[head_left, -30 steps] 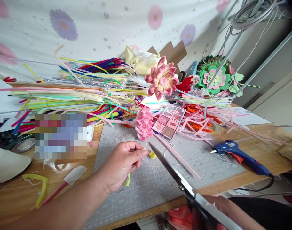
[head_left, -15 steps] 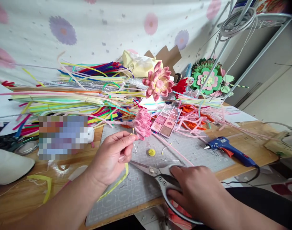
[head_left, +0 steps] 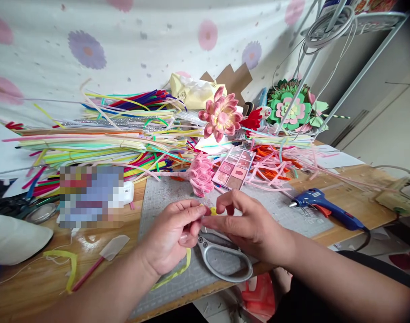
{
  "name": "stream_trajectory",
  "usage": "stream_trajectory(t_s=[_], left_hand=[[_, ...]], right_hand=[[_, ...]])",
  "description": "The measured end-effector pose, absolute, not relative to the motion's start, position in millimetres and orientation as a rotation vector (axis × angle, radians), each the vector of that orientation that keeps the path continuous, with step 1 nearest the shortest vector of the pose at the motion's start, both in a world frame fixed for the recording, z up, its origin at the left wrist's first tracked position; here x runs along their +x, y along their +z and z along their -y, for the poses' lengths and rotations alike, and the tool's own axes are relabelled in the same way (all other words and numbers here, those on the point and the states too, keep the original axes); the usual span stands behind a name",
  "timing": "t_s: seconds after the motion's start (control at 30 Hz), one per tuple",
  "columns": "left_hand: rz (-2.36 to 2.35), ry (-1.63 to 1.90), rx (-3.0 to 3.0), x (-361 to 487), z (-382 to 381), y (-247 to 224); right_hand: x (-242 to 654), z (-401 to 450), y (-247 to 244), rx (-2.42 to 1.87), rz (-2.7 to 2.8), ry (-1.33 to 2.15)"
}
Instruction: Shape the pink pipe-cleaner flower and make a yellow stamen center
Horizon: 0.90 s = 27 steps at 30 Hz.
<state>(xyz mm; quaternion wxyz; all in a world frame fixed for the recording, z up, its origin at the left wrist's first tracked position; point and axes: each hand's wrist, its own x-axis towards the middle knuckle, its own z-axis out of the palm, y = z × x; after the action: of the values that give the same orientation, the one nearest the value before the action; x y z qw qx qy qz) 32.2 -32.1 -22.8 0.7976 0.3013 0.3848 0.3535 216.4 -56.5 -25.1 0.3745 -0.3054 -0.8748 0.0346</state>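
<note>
My left hand [head_left: 179, 231] is closed in a pinch on a thin flower stamen, a white thread with a yellow tip, mostly hidden by the fingers. My right hand [head_left: 250, 222] meets its fingertips from the right, fingers curled and thumb reaching across; whatever it pinches is hidden. Between the hands shows a small round yellow piece [head_left: 213, 211] on the cutting mat [head_left: 164, 202]. Below my right hand lie the scissors [head_left: 221, 260], handles toward me, blades hidden. A yellow strip [head_left: 176, 273] curves out beneath my left hand. Just beyond is a pink pipe-cleaner flower [head_left: 200, 175].
A makeup palette [head_left: 234, 168] lies behind my right hand. The blue glue gun [head_left: 322, 208] rests at the right. Bundled pipe cleaners [head_left: 90, 141] fill the back, with an open pink flower [head_left: 221, 114] above them. A pink-handled spatula [head_left: 103, 255] lies at the left.
My right hand has let go of the scissors, which now lie on the mat, and has moved up and left to my left fingertips. My left hand has shifted slightly right and down.
</note>
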Motion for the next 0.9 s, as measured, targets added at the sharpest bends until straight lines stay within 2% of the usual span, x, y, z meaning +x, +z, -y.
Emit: stream_trajectory(t_s=[0.23,0.43,0.9], left_hand=[[-0.835,0.715,0.631,36,33,-27],[-0.834,0.732,0.74,36,35,-29],[-0.792,0.723,0.738,34,34,-30]], right_hand=[[211,52,-19,-0.75,2.224,0.045],[216,47,-21,-0.759,2.006,0.512],[217,48,-39,-0.79,1.824,0.813]])
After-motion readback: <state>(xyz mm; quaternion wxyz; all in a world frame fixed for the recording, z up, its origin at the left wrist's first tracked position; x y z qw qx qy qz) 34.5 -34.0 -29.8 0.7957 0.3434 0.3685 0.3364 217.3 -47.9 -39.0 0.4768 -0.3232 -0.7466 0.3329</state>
